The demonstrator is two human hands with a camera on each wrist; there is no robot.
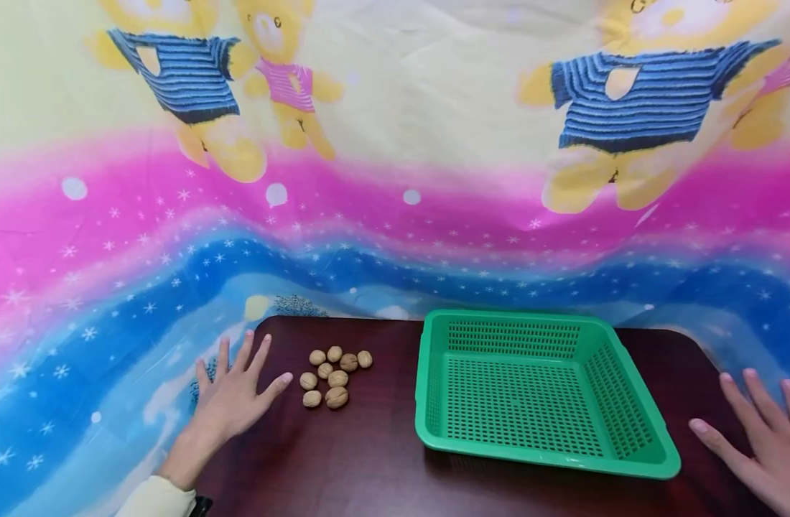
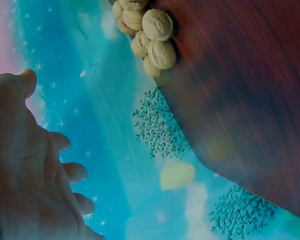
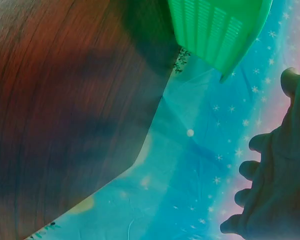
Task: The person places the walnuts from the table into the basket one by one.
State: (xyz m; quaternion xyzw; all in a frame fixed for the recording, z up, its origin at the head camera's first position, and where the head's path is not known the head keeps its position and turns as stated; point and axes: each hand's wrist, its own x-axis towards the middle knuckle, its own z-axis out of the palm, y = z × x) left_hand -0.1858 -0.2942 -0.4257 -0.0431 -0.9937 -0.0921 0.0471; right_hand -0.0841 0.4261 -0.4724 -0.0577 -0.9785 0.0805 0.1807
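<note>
Several walnuts (image 1: 325, 376) lie in a loose group on the left part of the dark table. To their left my left hand (image 1: 236, 395) is held with its fingers spread, the thumb pointing toward the nuts and nothing in it. In the left wrist view the walnuts (image 2: 157, 25) show beyond the thumb side of that hand (image 2: 27, 160). A green plastic basket (image 1: 521, 449) with perforated sides and bottom stands right of the middle, with nothing inside. My right hand (image 1: 766, 438), partly cut off by the frame, is right of the basket with spread fingers, holding nothing.
The dark wood-grain table (image 1: 369, 459) has rounded far corners. Behind it and at its sides hangs a cloth (image 1: 408, 237) printed with bears, snowflakes and pink and blue bands. The basket's far side stands close to that cloth.
</note>
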